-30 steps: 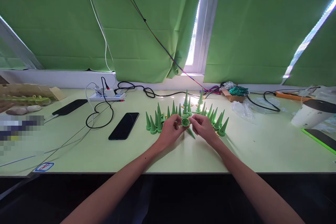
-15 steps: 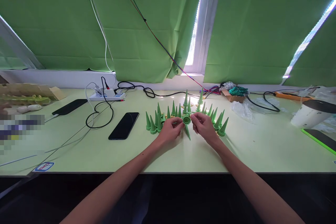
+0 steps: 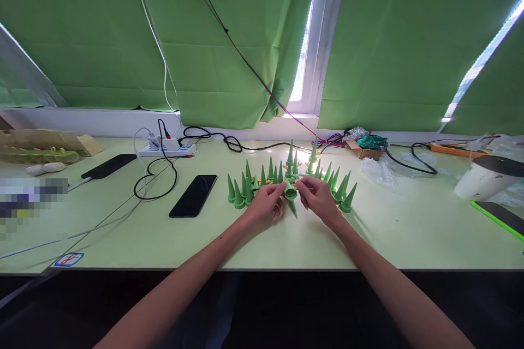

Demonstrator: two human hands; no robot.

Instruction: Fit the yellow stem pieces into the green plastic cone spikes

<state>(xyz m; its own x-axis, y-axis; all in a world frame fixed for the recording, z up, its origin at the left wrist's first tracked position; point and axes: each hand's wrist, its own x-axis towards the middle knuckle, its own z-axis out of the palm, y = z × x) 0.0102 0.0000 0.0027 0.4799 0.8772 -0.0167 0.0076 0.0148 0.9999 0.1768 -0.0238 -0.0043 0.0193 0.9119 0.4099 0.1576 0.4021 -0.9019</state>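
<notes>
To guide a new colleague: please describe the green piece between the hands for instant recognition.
On the pale table stand many green cones. Amid them, between the left hand and right hand, is the green piece. Its round opening faces the camera, unlike the upright cones.

The green cones look like moulded plastic to me, smooth with a faint sheen. Under them the tabletop is smooth and pale, throwing back the light in a soft glare. The phone has a dark, glassy face. Behind, the curtains hang as matt, creased cloth. Clear plastic film crinkles shinily near a dull cardboard box.
</notes>
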